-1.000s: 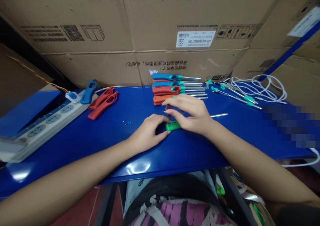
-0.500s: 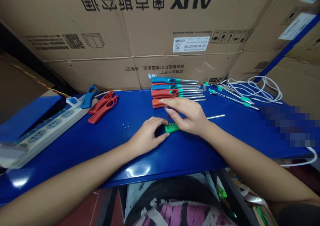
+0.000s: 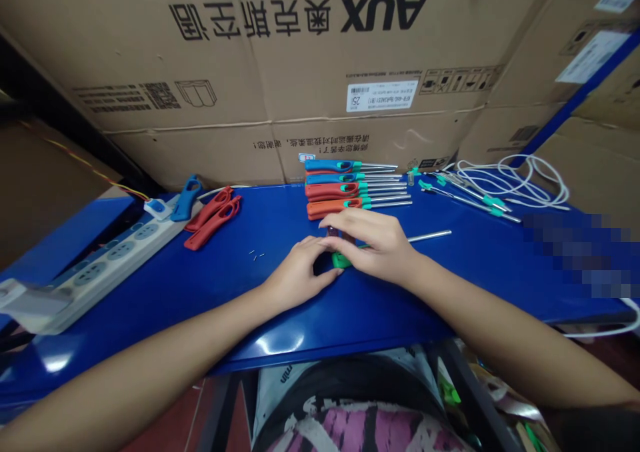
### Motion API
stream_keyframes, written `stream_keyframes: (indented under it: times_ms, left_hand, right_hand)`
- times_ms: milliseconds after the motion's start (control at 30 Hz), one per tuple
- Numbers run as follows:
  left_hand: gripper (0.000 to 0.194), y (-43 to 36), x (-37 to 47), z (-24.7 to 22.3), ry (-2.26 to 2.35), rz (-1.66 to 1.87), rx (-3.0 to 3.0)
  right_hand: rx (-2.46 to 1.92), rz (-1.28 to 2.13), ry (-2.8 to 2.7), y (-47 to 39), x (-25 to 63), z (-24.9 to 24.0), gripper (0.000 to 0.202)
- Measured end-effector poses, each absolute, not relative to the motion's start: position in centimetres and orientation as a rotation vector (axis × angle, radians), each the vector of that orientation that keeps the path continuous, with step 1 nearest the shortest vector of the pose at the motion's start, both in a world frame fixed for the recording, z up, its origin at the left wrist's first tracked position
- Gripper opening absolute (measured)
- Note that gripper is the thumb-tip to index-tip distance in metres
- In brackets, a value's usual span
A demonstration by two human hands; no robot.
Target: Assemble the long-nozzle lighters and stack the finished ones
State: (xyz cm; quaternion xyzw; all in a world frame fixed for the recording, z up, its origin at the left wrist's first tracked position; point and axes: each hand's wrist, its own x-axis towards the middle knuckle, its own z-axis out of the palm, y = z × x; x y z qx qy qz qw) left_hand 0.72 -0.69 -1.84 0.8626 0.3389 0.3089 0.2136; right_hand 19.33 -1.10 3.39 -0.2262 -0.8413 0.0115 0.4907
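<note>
A green long-necked lighter (image 3: 341, 261) lies on the blue table, its metal tube pointing right. My left hand (image 3: 299, 271) is closed on the handle's left end, thumb at the near side. Over the handle, my right hand (image 3: 379, 244) grips a small screwdriver (image 3: 332, 231) with a dark red handle; its shaft is hidden now. Much of the lighter's body is covered by my right hand. Several tiny screws (image 3: 257, 255) lie left of my left hand. Beyond my hands, finished-looking lighters in orange (image 3: 327, 209), red (image 3: 327, 191) and blue (image 3: 325, 166) lie in a row.
At left are a white power strip (image 3: 123, 252), a blue handle shell (image 3: 187, 200) and red handle shells (image 3: 214, 222). Metal tubes with green ends (image 3: 480, 202) and a coiled white cable (image 3: 547, 179) lie at right. A large cardboard box (image 3: 280, 99) stands behind.
My right hand has lowered and tilted over the screwdriver, hiding its shaft and more of the green lighter. The whole view has shifted slightly. My left hand keeps its hold.
</note>
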Motion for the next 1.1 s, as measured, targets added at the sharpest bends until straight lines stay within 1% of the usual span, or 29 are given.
stream_keyframes:
  times_ms: [100, 200, 267, 400, 500, 600, 667, 767, 833, 967, 1100]
  left_hand:
    - [0.026, -0.8, 0.8, -1.5, 0.944, 0.849, 2.394]
    - [0.028, -1.0, 0.5, -0.8, 0.932, 0.813, 2.399]
    - [0.031, -1.0, 0.2, -0.4, 0.943, 0.763, 2.423]
    - [0.040, -1.1, -0.1, -0.2, 0.955, 0.680, 2.485]
    - [0.041, -1.1, 0.1, -0.5, 0.930, 0.707, 2.481]
    - [0.032, -1.0, 0.5, -0.9, 0.894, 0.758, 2.464]
    - [0.028, -0.8, 0.6, -1.1, 0.893, 0.782, 2.454]
    - [0.027, -0.6, 0.4, -1.1, 0.903, 0.798, 2.459]
    - [0.028, -0.4, 0.2, -1.0, 0.891, 0.799, 2.495]
    - [0.030, 0.1, -0.3, -0.8, 0.832, 0.785, 2.601]
    - [0.031, 0.8, -0.8, -0.8, 0.782, 0.806, 2.685]
  right_hand:
    - [-0.649, 0.153, -1.924, -1.1, 19.5, 3.8, 0.014]
    - [-0.808, 0.264, -1.729, -0.6, 21.3, 5.1, 0.012]
    - [-0.928, 0.131, -1.633, -0.3, 23.7, 6.0, 0.012]
    - [-1.299, -0.413, -1.651, -0.4, 30.1, 5.8, 0.014]
    - [-1.479, -0.488, -1.717, -1.3, 34.5, 3.7, 0.012]
    - [-1.549, -0.501, -1.796, -2.3, 37.6, 1.3, 0.012]
    - [-1.602, -0.423, -1.848, -2.6, 38.9, 0.0, 0.017]
    - [-1.604, -0.268, -1.989, -2.6, 40.0, -1.2, 0.026]
    - [-1.571, -0.244, -2.122, -2.4, 40.3, -1.5, 0.029]
    - [-1.514, -0.377, -2.314, -2.5, 39.6, -1.1, 0.032]
    - [-1.441, -0.273, -2.470, -2.5, 38.0, -0.2, 0.030]
